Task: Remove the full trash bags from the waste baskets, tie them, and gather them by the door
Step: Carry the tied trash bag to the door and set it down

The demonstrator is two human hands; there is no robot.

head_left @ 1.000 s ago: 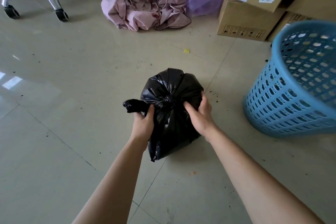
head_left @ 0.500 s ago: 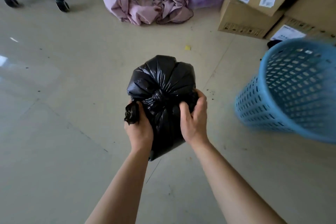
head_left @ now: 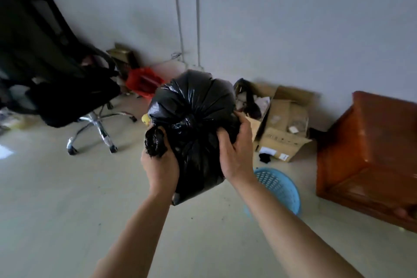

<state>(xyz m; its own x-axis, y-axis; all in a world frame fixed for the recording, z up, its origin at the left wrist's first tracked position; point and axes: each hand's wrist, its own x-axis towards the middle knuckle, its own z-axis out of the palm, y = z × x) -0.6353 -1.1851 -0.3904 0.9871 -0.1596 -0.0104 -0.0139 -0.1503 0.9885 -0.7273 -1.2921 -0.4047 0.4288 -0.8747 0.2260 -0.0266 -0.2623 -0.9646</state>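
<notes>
As seen from the head camera, held up clear of the floor [head_left: 67, 210] between both hands: black trash bag [head_left: 191, 119], gathered and knotted on the near face, so apparently tied off and ready to carry. Left hand [head_left: 160, 165] clenched round the twisted tail [head_left: 155, 142] beside the knot, probably to take the weight and stop the knot slipping. Right hand [head_left: 237, 151] curled against the bag's right flank with fingers dug into the plastic, steadying the bulk against swinging.

Under the right forearm, on the floor: blue waste basket [head_left: 279, 187], with no liner visible inside, apart from the raised bag. Further back, along the wall edge of the floor: office chair [head_left: 56, 88] at the left, cardboard box [head_left: 282, 133] behind the bag, brown wooden cabinet [head_left: 370, 153] at the right.

No door in sight. Judged as the carrying step, with the drop-off spot yet to be reached. Soft load in thin film, so better borne by the tail than by stretched plastic.
</notes>
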